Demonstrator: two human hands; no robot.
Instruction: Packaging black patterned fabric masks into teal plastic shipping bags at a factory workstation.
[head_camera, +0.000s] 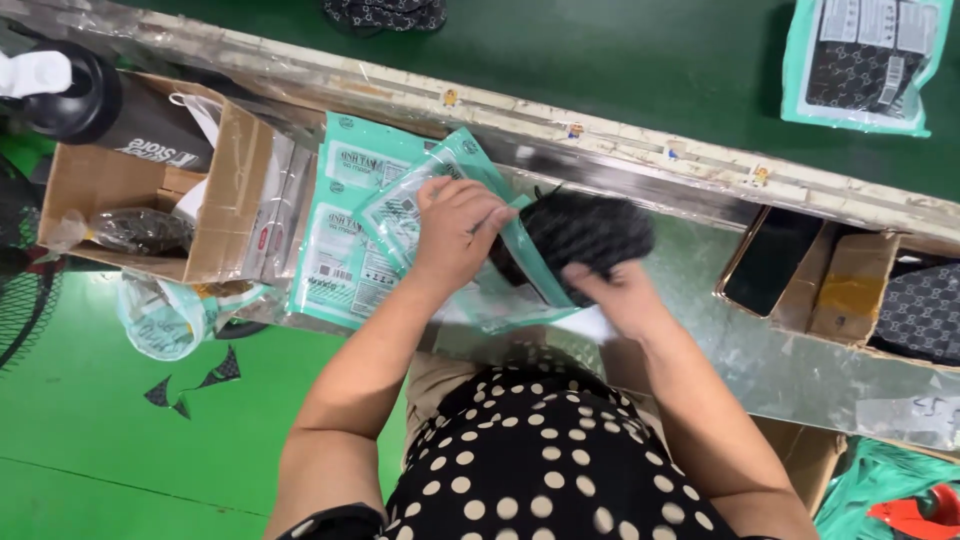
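My left hand (455, 228) grips the open mouth of a teal and clear plastic bag (400, 215) over the metal work shelf (770, 355). My right hand (622, 295) holds a folded black patterned fabric item (585, 230) at the bag's opening, and part of the fabric sits inside the bag. Under and to the left of the held bag lies a stack of matching empty teal bags (335, 260).
A cardboard box (225, 200) with a wrapped dark item stands at the left, with a black bottle (125, 110) behind it. A dark phone (772, 262) and a box of dark patterned fabric (925, 310) are at the right. A packed bag (865, 60) lies on the green belt.
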